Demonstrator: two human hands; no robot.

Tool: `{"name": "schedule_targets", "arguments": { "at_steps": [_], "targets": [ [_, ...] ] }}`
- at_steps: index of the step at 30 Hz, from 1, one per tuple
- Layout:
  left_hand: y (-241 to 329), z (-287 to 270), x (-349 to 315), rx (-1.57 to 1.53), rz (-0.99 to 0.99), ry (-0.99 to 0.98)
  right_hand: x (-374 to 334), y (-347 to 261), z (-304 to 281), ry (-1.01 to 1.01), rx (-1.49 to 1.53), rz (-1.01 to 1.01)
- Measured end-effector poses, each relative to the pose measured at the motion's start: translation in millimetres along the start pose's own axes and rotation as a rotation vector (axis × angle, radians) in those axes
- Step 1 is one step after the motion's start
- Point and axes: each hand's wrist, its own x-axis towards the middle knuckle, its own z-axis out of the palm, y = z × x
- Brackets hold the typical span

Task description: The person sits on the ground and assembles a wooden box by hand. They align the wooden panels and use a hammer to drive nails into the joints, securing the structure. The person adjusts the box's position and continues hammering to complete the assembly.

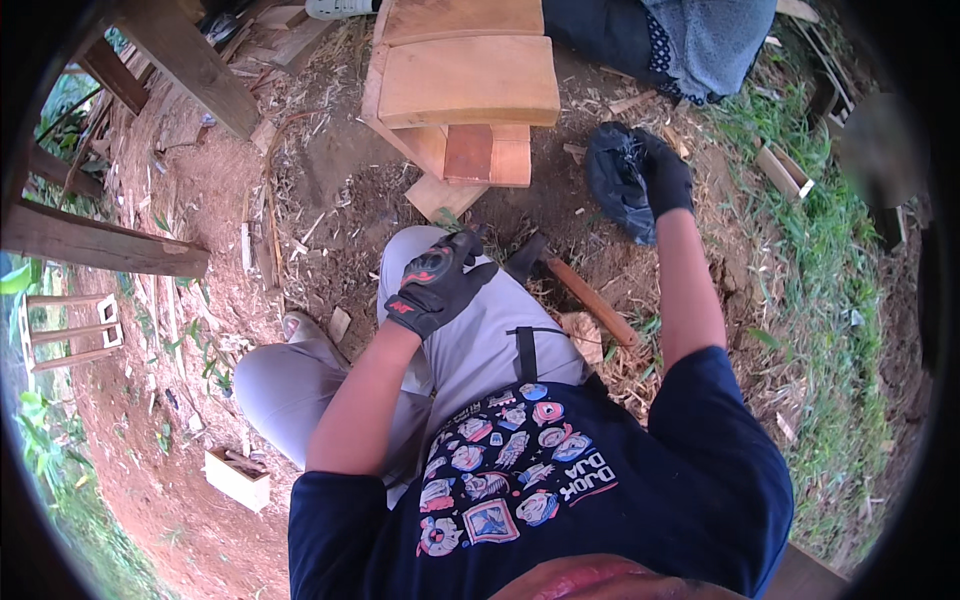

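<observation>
Right black-gloved hand (668, 175) at crumpled black plastic bag (606, 178), right of pale wooden slatted piece (465, 85); pinch unclear, contents hidden. Left black-and-red-gloved hand (440, 279) over grey-trousered thigh (490, 320): fingers bent, can't tell if holding. Small pale wooden box (238, 487): wood scraps (240, 461) inside.

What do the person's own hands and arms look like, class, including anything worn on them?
The left hand wears a black glove with red markings on its back and cuff. The right hand wears a matching-coloured glove; no markings can be made out. Short, dark navy fabric sleeves leave both forearms bare.
</observation>
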Motion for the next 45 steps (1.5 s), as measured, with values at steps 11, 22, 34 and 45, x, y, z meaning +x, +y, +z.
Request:
{"name": "schedule_targets", "arguments": {
  "at_steps": [11, 22, 34, 45],
  "targets": [
    [-20.0, -16.6, -1.5, 0.11, -0.005, 0.017, 53.1, -10.1, -0.2, -0.073, -1.614, -0.241],
    [-29.4, -27.6, -7.4, 0.163, -0.056, -0.004, -14.7, -60.7, 78.3, -0.093, -0.799, 0.319],
    [43.0, -9.8, 4.5, -0.953, -0.044, -0.07, -225.8, 18.5, 168.2, -0.4, 0.08, 0.052],
    [10.8, -2.2, 5.9, -0.807, -0.107, 0.069, -256.7, 58.2, 212.8, -0.329, 0.214, 0.061]
  ]
}}
